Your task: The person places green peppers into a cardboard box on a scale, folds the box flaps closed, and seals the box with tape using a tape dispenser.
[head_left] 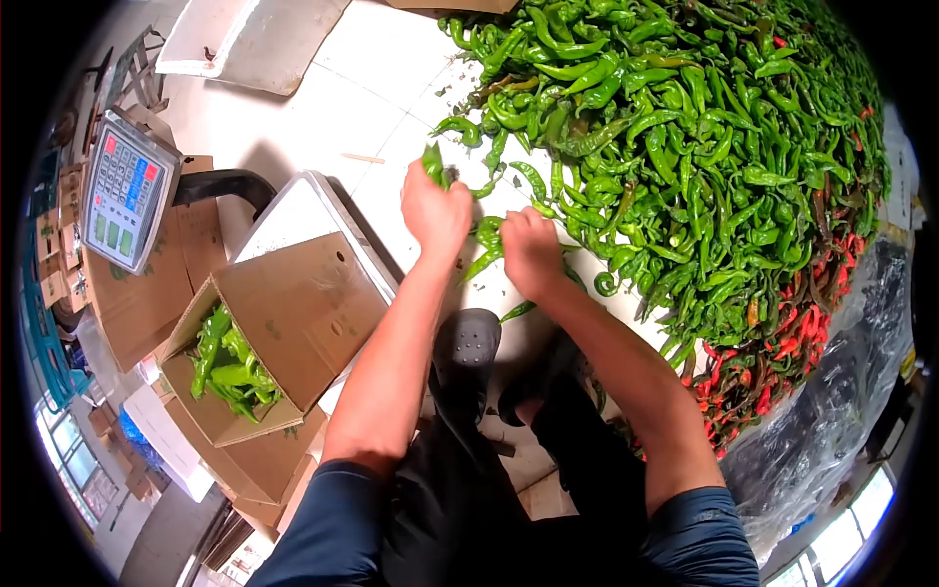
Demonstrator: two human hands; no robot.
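Note:
My left hand (436, 210) is closed around a green pepper (432, 159), whose end shows above the fingers. Close beside it, my right hand (529, 252) has its fingers closed over loose green peppers at the left edge of the big pile (675, 147); part of a green pepper shows by its fingers. More green peppers lie on the tiles between and below the hands. At the lower left, an open cardboard box (313, 313) holds several green peppers (233, 364).
A scale platform (293, 217) lies under the box, with its display (132, 191) at the far left. Red peppers (782, 342) border clear plastic sheeting (812, 450) on the right. A white container (264, 44) stands at the top left. Dark shoes (467, 352) are below my hands.

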